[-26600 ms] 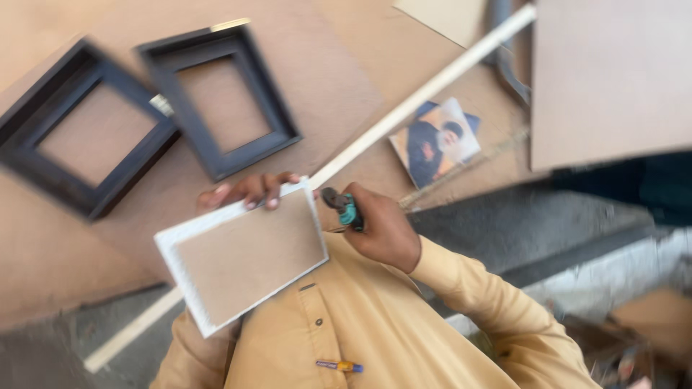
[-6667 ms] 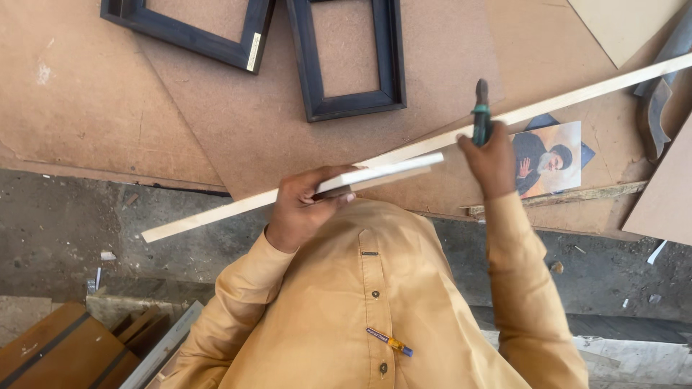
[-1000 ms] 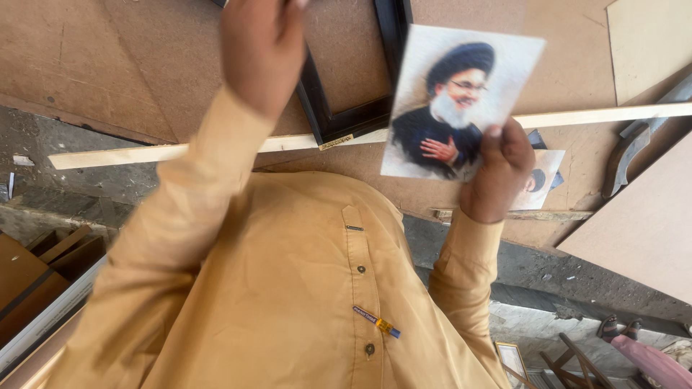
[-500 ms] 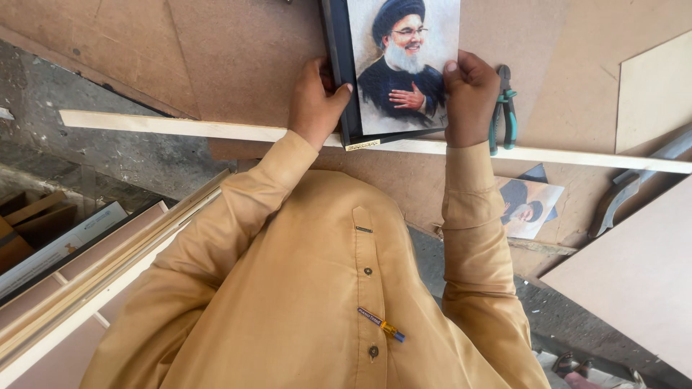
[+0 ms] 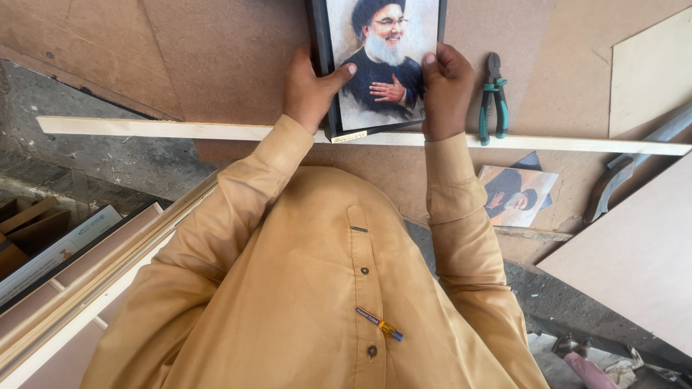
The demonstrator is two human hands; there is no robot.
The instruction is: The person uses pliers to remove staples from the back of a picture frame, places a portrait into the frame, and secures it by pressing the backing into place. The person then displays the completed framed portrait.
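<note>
A portrait photo print point(image 5: 382, 65) lies inside a black picture frame point(image 5: 321, 72) on the brown board at the top of the view. My left hand point(image 5: 310, 86) grips the frame's left side, with the thumb on the print. My right hand point(image 5: 447, 86) holds the right side, also with its thumb pressed on the print. A long pale wooden strip point(image 5: 144, 130) runs across under the frame's lower edge and both wrists. Teal-handled pliers point(image 5: 494, 97) lie just to the right of my right hand.
A second smaller print point(image 5: 515, 194) lies below the strip at the right, beside a curved metal tool point(image 5: 609, 189). Pale boards point(image 5: 634, 259) stand at the right. Stacked frames and strips point(image 5: 79, 281) fill the lower left. A pen point(image 5: 378, 323) is clipped to my shirt.
A second ago my right hand held the print up in the air and my left was raised. Now the print sits in the black frame with both hands on it.
</note>
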